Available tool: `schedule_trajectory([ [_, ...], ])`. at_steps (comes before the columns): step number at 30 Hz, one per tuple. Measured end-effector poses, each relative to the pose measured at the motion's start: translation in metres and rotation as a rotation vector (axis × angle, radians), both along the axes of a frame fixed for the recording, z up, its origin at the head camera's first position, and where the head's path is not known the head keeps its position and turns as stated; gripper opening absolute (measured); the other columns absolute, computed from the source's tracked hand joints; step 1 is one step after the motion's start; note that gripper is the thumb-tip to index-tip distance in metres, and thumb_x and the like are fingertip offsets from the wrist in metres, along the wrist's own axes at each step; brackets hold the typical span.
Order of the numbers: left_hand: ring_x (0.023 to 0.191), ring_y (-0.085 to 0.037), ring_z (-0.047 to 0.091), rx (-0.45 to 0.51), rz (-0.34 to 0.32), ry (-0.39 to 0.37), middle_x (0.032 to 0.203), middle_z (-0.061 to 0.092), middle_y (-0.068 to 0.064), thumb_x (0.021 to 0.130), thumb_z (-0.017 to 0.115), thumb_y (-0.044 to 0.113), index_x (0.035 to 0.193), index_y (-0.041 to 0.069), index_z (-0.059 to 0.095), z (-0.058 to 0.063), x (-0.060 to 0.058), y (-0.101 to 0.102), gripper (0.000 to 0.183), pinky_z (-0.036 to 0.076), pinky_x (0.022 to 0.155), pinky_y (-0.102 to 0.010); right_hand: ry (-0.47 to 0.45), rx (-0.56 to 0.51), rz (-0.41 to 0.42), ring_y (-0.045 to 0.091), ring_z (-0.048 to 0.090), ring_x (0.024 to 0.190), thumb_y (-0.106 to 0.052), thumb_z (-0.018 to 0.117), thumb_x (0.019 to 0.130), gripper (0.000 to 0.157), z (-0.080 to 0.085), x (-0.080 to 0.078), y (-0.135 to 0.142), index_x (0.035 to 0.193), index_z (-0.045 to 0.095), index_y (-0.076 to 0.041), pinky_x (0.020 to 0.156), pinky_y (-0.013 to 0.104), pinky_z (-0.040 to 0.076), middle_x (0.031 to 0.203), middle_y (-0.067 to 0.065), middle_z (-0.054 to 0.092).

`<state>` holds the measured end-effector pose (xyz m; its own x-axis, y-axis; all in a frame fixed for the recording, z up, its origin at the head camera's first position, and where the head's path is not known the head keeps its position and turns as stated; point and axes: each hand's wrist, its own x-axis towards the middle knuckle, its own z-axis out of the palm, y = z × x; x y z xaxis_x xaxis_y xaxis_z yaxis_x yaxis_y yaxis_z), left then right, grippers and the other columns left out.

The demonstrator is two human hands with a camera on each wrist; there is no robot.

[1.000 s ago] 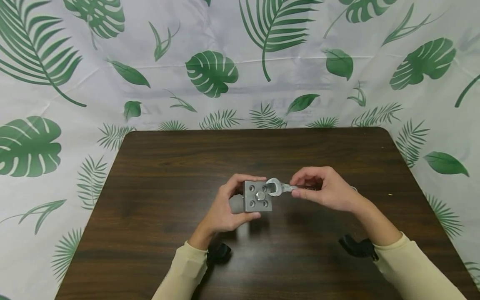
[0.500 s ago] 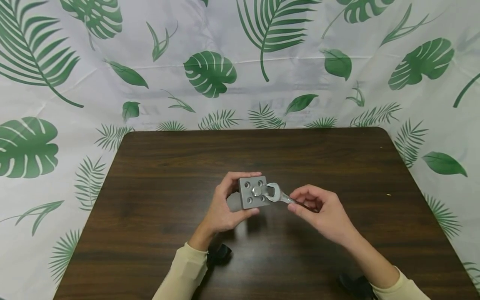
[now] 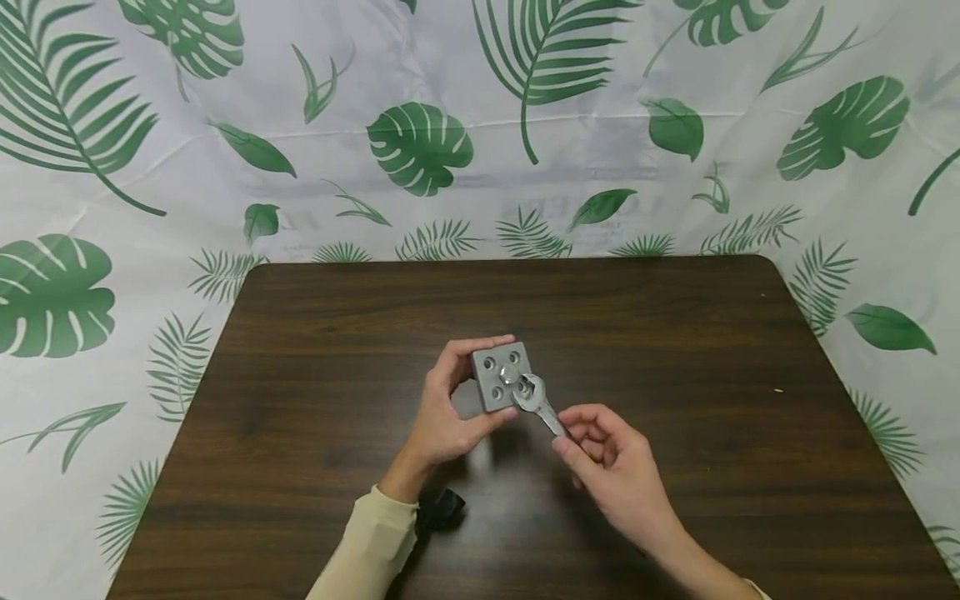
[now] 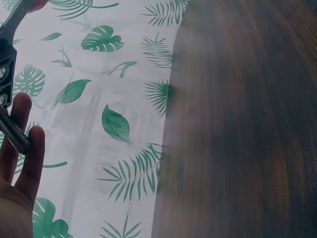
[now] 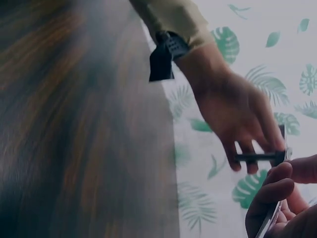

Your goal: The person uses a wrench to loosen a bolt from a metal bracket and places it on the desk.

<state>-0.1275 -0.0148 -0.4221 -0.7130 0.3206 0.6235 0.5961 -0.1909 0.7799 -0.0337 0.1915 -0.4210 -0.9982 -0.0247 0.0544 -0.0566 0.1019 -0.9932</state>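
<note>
With my right hand at the lower right, I curl my fingers round the wrench, which shows only as a thin, shiny strip. Above it, my left hand reaches down to the plate, seen nearly edge-on. A dark bolt juts sideways from the plate, past my left fingertips. I wear a black device at my left wrist, beside my beige sleeve. The dark wood-grained table fills the left side; a white, leaf-printed cloth spreads behind my hands.
</note>
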Motion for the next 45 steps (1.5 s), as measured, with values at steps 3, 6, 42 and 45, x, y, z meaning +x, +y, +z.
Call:
schedule_trajectory([
  [3, 0.1, -0.025, 0.063, -0.004, 0.017, 0.013, 0.129, 0.059, -0.024, 0.065, 0.081, -0.01, 0.125, -0.01, 0.048, -0.001, 0.001, 0.002, 0.069, 0.05, 0.079, -0.034, -0.027, -0.033, -0.011, 0.016, 0.052, 0.051, -0.002, 0.068, 0.09, 0.023, -0.001, 0.002, -0.006, 0.111, 0.059, 0.002, 0.043, 0.031, 0.045, 0.082, 0.015, 0.06],
  [6, 0.1, -0.025, 0.064, -0.009, 0.044, 0.034, 0.129, 0.06, -0.024, 0.065, 0.082, -0.009, 0.124, -0.01, 0.048, -0.001, 0.001, 0.005, 0.069, 0.05, 0.079, -0.034, -0.045, -0.064, -0.013, 0.015, 0.053, 0.05, -0.004, 0.067, 0.091, 0.023, -0.002, 0.003, -0.011, 0.112, 0.057, 0.002, 0.039, 0.029, 0.043, 0.082, 0.018, 0.059],
  [42, 0.108, -0.028, 0.06, -0.039, -0.092, -0.003, 0.129, 0.059, -0.025, 0.066, 0.08, -0.012, 0.123, -0.009, 0.046, 0.001, 0.001, 0.0, 0.067, 0.05, 0.083, -0.037, 0.128, 0.193, 0.133, 0.017, 0.059, 0.063, -0.003, 0.073, 0.086, 0.017, 0.004, -0.038, 0.02, 0.101, 0.065, -0.006, 0.054, 0.025, 0.048, 0.081, 0.004, 0.066],
  [45, 0.108, -0.028, 0.06, -0.051, -0.127, -0.014, 0.129, 0.059, -0.025, 0.066, 0.08, -0.011, 0.124, -0.009, 0.046, 0.002, 0.001, -0.001, 0.066, 0.05, 0.082, -0.037, 0.141, 0.23, 0.16, 0.017, 0.061, 0.067, -0.004, 0.075, 0.086, 0.016, 0.006, -0.043, 0.026, 0.099, 0.067, -0.009, 0.061, 0.026, 0.051, 0.082, 0.001, 0.067],
])
